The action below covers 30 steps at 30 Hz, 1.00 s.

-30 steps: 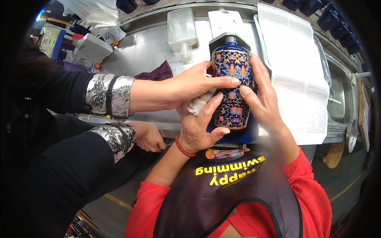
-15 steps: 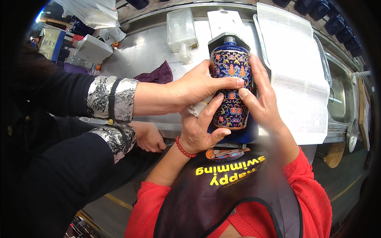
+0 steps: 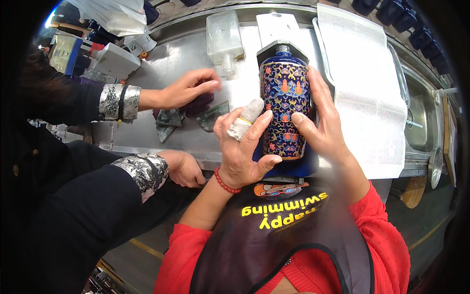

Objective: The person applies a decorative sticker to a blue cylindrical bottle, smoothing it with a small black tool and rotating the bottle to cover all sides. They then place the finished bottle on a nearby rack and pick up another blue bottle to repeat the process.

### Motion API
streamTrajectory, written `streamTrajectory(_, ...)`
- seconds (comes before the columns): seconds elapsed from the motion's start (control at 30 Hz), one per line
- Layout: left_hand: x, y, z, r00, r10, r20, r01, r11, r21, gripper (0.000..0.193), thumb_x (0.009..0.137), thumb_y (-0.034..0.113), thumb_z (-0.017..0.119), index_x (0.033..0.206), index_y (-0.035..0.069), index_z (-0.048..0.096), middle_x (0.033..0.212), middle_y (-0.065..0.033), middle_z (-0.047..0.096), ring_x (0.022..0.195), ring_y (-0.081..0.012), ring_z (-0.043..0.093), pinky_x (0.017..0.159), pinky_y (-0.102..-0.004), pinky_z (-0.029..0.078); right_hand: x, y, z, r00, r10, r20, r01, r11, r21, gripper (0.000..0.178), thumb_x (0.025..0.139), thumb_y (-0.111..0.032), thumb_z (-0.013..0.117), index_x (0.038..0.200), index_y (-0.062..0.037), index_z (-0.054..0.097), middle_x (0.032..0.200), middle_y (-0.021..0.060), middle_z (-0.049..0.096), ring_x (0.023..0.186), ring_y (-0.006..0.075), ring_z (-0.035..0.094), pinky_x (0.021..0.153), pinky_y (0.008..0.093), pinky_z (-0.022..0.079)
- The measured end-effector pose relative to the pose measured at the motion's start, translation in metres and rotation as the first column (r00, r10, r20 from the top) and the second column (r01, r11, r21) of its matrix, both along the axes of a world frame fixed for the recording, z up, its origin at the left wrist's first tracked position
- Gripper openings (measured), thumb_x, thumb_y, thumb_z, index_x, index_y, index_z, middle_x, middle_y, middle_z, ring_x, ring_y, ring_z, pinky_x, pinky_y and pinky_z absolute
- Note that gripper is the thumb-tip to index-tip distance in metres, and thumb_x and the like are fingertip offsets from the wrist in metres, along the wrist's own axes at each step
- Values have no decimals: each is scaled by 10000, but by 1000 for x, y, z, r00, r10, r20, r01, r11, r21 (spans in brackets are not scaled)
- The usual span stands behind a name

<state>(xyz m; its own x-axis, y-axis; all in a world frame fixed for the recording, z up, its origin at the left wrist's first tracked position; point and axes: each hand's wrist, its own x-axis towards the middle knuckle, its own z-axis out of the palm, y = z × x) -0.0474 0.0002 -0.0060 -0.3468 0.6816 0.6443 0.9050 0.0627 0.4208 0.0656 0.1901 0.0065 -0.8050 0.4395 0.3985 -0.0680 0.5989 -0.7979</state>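
Note:
A dark blue bottle (image 3: 286,110) with a colourful floral pattern lies with its threaded neck pointing away from me. My right hand (image 3: 325,122) holds its right side, thumb on the front and fingers along the edge. My left hand (image 3: 247,147) is at its left side, fingers apart and thumb stretched out. One left finger wears a grey-white cloth cover (image 3: 252,110) with a yellow band; another fingertip meets the bottle's edge. Beneath the bottle are a dark angular support (image 3: 263,49) and something dark blue, mostly hidden.
A co-worker's hand (image 3: 188,90) is over a purple cloth (image 3: 199,104) at left; their other hand (image 3: 181,169) is by the table edge. Dark green flat pieces (image 3: 169,122), a clear bottle-shaped container (image 3: 223,36) and a large white sheet (image 3: 364,98) lie on the metal table.
The co-worker's hand has left the bottle and moved left to the purple cloth, uncovering the green pieces. My covered left finger now shows. The bottle has stayed in place.

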Motion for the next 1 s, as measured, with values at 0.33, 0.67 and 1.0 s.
streamTrajectory(0.33,-4,8,14,999,-17,-51,15,999,-29,679,944,671,526,1303,121,698,1337,-176,640,1208,-337,486,1063,-481,288,0,2,1,1000,-3,-5,3,999,-33,803,883,-199,654,1542,96,302,1588,326,307,1499,427,293,1224,451,236)
streamTrajectory(0.67,-9,6,23,969,-44,-242,7,988,-152,594,957,663,507,1233,200,756,1318,-167,646,1253,-321,489,1110,-488,244,2,3,0,1000,7,1,-7,1000,-10,783,889,-189,638,1545,84,309,1596,319,303,1508,419,285,1227,451,232)
streamTrajectory(1.0,-16,8,26,976,-92,-199,70,991,-114,567,966,627,510,1270,200,726,1326,-109,651,1227,-293,478,1078,-502,274,2,3,-1,1000,16,-9,-17,999,-51,703,956,-195,611,1540,75,328,1598,299,311,1502,401,302,1221,437,243)
